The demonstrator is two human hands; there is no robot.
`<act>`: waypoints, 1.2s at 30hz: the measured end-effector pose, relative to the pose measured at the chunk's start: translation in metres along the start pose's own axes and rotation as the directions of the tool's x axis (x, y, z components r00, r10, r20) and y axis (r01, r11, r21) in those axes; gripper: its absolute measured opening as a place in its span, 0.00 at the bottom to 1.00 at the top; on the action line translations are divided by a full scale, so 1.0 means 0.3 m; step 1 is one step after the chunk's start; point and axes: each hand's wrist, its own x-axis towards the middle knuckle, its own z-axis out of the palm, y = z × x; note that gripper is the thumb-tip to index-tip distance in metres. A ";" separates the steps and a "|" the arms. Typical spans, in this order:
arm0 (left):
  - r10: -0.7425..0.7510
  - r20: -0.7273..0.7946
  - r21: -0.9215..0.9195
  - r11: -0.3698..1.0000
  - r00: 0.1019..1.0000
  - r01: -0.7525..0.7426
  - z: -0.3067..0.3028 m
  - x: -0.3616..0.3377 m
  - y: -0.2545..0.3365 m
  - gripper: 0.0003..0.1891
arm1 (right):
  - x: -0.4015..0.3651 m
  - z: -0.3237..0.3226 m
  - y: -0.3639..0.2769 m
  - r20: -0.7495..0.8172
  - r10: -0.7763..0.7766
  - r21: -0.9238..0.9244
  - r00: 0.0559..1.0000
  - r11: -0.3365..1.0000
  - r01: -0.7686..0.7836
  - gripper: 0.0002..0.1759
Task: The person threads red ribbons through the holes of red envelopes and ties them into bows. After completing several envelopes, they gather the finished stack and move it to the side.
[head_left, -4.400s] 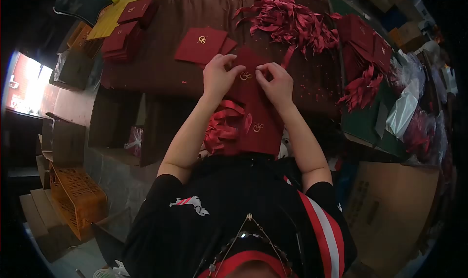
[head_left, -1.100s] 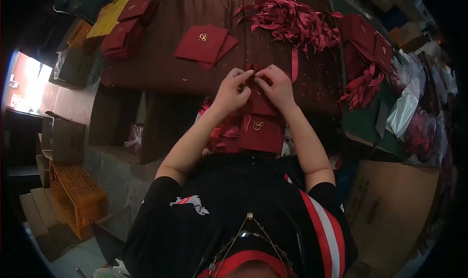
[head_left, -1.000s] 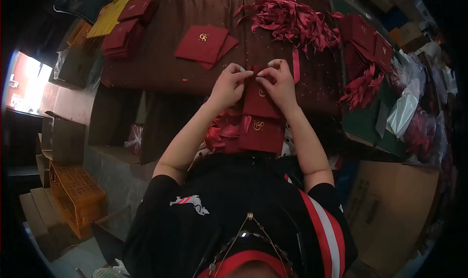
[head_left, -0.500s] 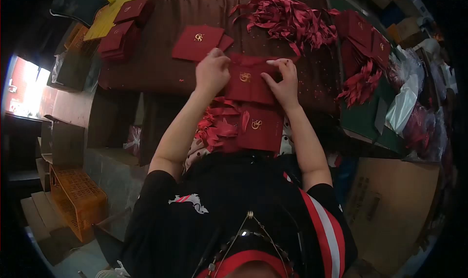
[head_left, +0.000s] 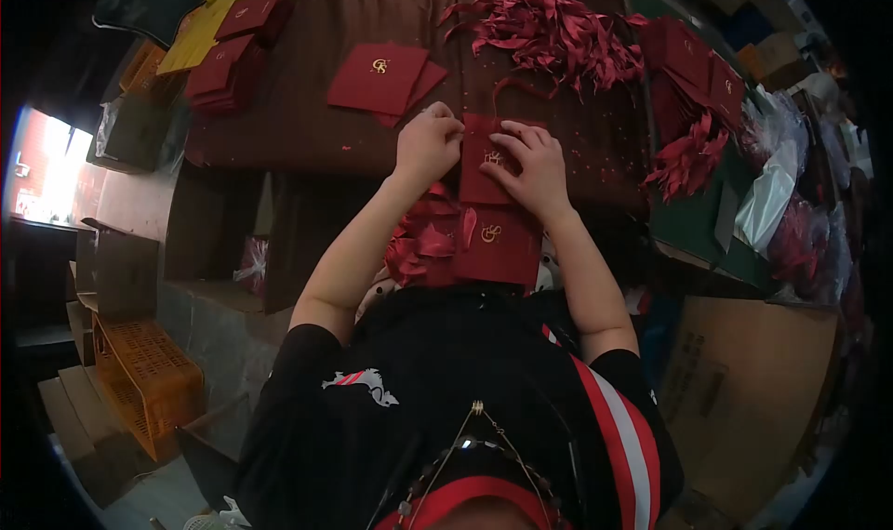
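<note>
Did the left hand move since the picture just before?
Yes, rightward: it's now farther from the red pouches beyond it. The left hand was closer before.

A black short-sleeved shirt [head_left: 437,353] is worn, trimmed at the neck with a red collar [head_left: 456,495]. Its left chest is marked by a pale animal emblem [head_left: 372,386] crossed with red; its right side is crossed by a red-and-white stripe [head_left: 629,437]. A gold-coloured chain [head_left: 455,435] and a dark beaded necklace [head_left: 420,485] are also worn.

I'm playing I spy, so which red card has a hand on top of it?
The card at the table's near edge, partly under the right hand. No hand rests on any other card.
</note>
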 end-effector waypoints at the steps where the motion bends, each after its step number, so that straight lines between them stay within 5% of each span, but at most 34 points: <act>1: -0.031 0.040 0.010 0.999 0.999 0.031 -0.004 0.011 0.003 0.05 | -0.004 0.000 0.012 0.019 0.022 0.011 1.000 1.000 -0.022 0.25; 4: -0.144 0.123 0.019 0.990 0.982 0.143 -0.036 0.009 0.016 0.05 | -0.010 -0.010 0.027 0.028 0.062 0.021 0.998 0.998 -0.063 0.25; 12: -0.302 -0.140 0.048 0.949 0.943 0.311 -0.231 -0.059 -0.104 0.04 | -0.028 -0.023 0.050 -0.010 0.097 0.003 0.995 0.995 -0.097 0.25; 14: -0.297 -0.087 0.156 0.939 0.951 0.307 -0.248 -0.061 -0.114 0.09 | -0.030 -0.021 0.048 -0.012 0.100 0.013 0.995 0.995 -0.100 0.24; 16: -0.160 -0.268 0.307 0.921 0.950 0.242 -0.225 -0.080 -0.037 0.20 | -0.028 -0.021 0.052 0.001 0.105 0.011 0.994 0.994 -0.105 0.23; 17: -0.102 -0.237 0.366 0.912 0.966 0.186 -0.216 -0.089 0.014 0.28 | -0.022 -0.022 0.055 0.016 0.111 0.014 0.994 0.994 -0.111 0.23; 19: 0.048 -0.137 0.322 0.947 0.989 -0.001 -0.173 -0.107 0.101 0.25 | 0.004 -0.038 0.052 -0.030 0.077 -0.019 0.997 0.997 -0.077 0.19; 21: 0.170 0.075 0.152 0.972 0.983 -0.179 -0.084 -0.142 0.130 0.24 | 0.047 -0.047 0.078 -0.102 0.154 0.247 0.983 0.961 -0.125 0.16; 22: 0.156 0.146 0.148 0.973 0.977 -0.178 -0.048 -0.162 0.132 0.24 | 0.077 -0.066 0.066 -0.065 0.351 0.387 0.934 0.872 -0.301 0.14; 26: 0.127 0.204 0.171 0.972 0.971 -0.163 -0.014 -0.177 0.145 0.23 | 0.216 -0.052 0.214 -0.120 0.437 0.181 0.892 0.893 -0.413 0.20; 28: 0.110 0.222 0.196 0.968 0.969 -0.155 -0.019 -0.182 0.153 0.22 | 0.286 -0.025 0.250 -0.042 0.585 -0.083 0.810 0.806 -0.587 0.25; 32: 0.124 0.207 0.237 0.956 0.971 -0.172 -0.021 -0.162 0.157 0.21 | 0.334 0.075 0.314 -0.060 0.565 -0.231 0.823 0.794 -0.562 0.23; 36: 0.119 0.258 0.199 0.965 0.959 -0.173 -0.035 -0.126 0.133 0.20 | 0.287 0.031 0.260 -0.136 0.406 -0.104 0.904 0.901 -0.421 0.13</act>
